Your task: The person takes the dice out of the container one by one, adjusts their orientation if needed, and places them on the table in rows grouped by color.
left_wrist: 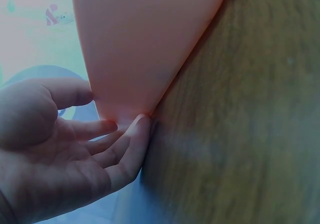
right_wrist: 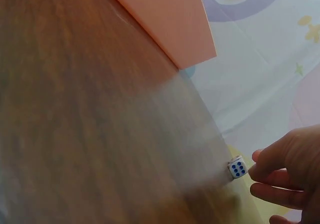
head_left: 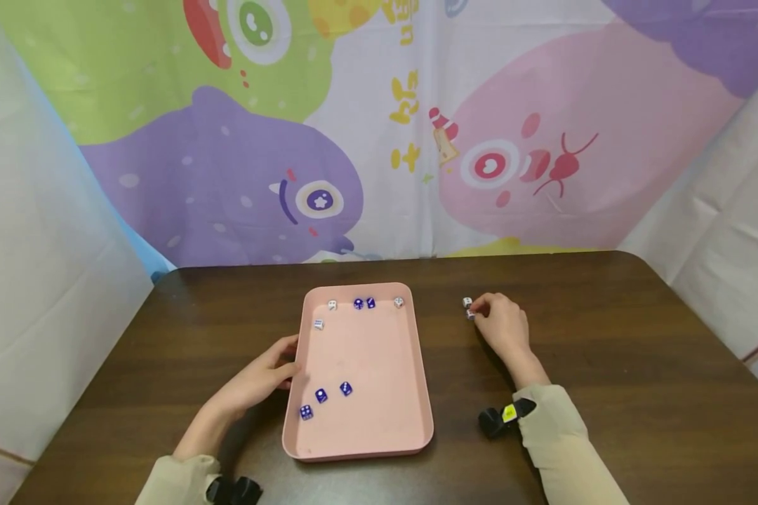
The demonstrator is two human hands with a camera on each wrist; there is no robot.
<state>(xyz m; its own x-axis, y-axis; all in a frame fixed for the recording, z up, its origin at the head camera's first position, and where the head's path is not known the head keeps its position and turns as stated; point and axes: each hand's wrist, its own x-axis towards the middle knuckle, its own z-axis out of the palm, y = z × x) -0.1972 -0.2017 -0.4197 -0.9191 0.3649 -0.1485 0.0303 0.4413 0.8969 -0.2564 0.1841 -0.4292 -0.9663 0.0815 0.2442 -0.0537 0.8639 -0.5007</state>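
Observation:
My left hand [head_left: 262,375] is at the left side of a pink rectangular tray [head_left: 385,379]. Its thumb lies at the rim and the other fingers bend against the outer wall, holding it; the left wrist view shows this grip on the tray wall [left_wrist: 140,49] closely. To the right of the tray, my right hand [head_left: 502,326] pinches at a white die [head_left: 470,315] with its fingertips. In the right wrist view this die [right_wrist: 237,167] shows blue pips, and the fingers partly hide the contact. Just beyond it sits another white die [head_left: 467,302].
Inside the tray, white dice [head_left: 332,305] and blue dice [head_left: 358,304] lie near the far end, with another white die [head_left: 399,302] in the far right corner. More blue dice [head_left: 321,395] lie toward the near left. A cartoon-printed cloth [head_left: 227,182] hangs behind the brown table [head_left: 606,337].

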